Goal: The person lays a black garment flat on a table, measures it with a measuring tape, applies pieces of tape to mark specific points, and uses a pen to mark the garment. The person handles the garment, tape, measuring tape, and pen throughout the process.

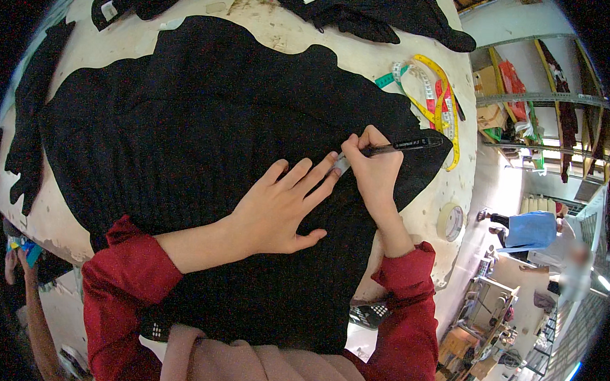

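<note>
Spread over the table lies a large black garment [186,119], its folds and outline hard to make out. My left hand [281,206] rests flat on it, fingers apart, the fingertips touching a small white label [341,165]. In my right hand [375,169] is a black pen [414,144], gripped like a writing tool, its barrel slanting out to the right. The pen's tip is hidden by my fingers, close to the label. Whether the tip touches the label I cannot tell.
Yellow, white, red and green measuring tapes [442,101] lie coiled at the table's right. Below them sits a tape roll [450,221]. More black garments [365,14] line the far edge. A person in a blue garment [532,231] stands at the right; another person's arm [38,315] shows lower left.
</note>
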### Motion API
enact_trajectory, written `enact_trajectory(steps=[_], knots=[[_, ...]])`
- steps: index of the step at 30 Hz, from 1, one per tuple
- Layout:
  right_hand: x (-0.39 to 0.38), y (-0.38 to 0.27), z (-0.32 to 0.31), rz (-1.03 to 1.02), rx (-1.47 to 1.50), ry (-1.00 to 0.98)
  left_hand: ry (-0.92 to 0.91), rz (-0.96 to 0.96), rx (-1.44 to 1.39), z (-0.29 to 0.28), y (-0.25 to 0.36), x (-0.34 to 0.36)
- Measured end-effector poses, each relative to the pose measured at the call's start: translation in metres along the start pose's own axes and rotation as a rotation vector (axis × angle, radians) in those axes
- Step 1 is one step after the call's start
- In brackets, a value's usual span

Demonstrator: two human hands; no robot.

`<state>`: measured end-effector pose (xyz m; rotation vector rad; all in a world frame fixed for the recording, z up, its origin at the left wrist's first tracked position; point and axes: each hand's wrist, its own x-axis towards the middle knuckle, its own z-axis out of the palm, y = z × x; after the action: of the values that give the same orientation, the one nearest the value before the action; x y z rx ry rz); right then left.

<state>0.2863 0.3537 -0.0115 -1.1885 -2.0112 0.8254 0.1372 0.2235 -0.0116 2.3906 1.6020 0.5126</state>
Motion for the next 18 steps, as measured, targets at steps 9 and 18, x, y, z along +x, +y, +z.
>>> enact_trajectory(steps=[9,18], knots=[[0.004,0.017,-0.004,0.085,0.148,-0.049,-0.034,-0.014,-0.023,0.000,0.000,0.001],[0.006,0.008,-0.005,-0.017,-0.002,-0.030,-0.015,-0.004,-0.008,0.002,0.000,0.000]])
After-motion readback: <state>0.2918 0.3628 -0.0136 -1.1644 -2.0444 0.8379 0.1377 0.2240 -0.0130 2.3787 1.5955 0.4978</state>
